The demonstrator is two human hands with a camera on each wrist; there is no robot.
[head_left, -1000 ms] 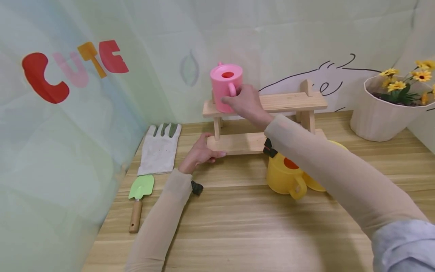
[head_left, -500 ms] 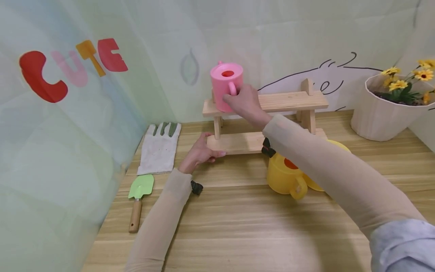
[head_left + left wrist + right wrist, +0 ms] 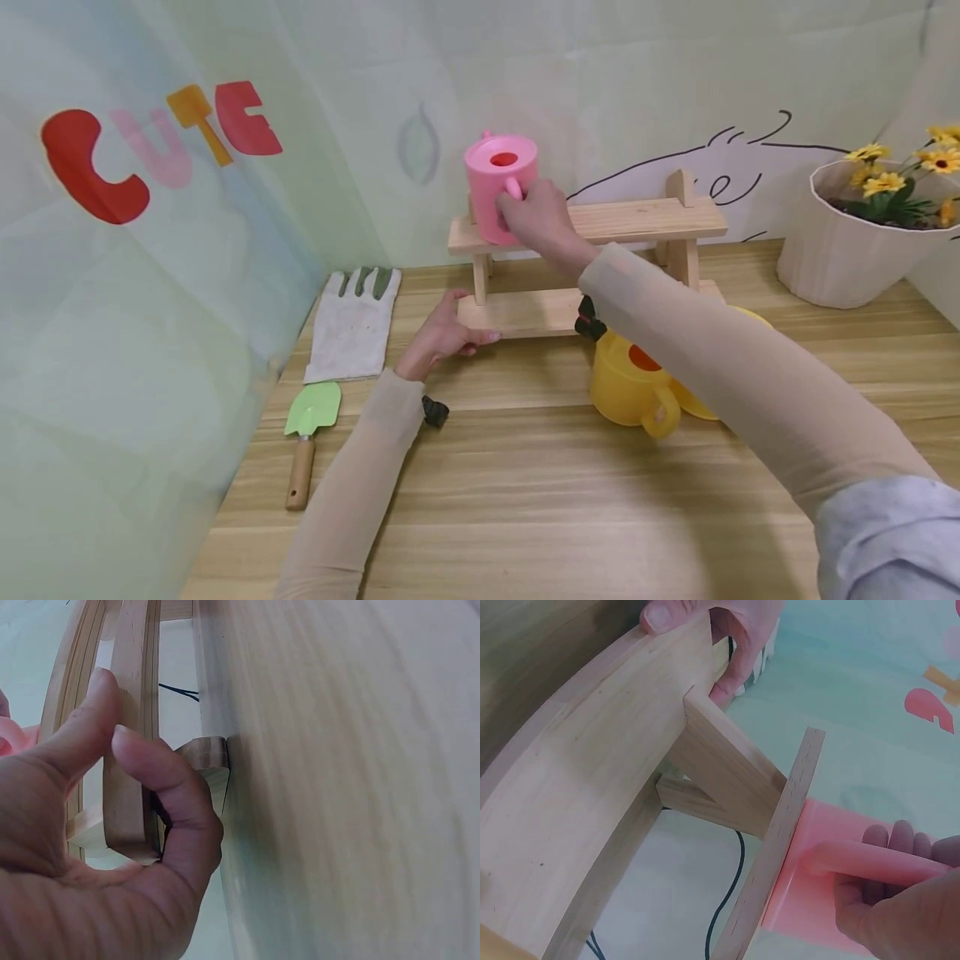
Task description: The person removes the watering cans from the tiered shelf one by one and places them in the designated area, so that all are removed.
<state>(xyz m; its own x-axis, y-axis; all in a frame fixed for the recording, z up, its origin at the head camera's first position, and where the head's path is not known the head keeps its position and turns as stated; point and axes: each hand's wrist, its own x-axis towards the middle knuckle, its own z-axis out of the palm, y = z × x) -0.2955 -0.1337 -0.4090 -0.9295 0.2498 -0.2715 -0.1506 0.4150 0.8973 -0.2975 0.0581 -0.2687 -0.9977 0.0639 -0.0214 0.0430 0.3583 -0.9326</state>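
Note:
At the left end of the upper board of a two-tier wooden shelf [image 3: 637, 222] stands a pink watering can [image 3: 491, 187]. My right hand [image 3: 542, 218] grips its handle; in the right wrist view the fingers curl round the handle [image 3: 877, 860] and the can's base meets the board. My left hand [image 3: 442, 333] holds the left end of the lower board [image 3: 525, 314], with thumb and fingers round its edge in the left wrist view. A yellow watering can [image 3: 621, 392] stands on the table below my right forearm, and another yellow thing [image 3: 697, 404] behind it is mostly hidden by the sleeve.
A white glove [image 3: 351, 329] with green fingertips lies left of the shelf. In front of it is a green hand trowel [image 3: 311, 410] with a wooden handle. A white pot [image 3: 840, 242] of yellow flowers stands at the back right. Printed sheets cover the walls behind.
The head view has shifted slightly. Both hands keep their holds, and the pink watering can stays at the upper board's left end.

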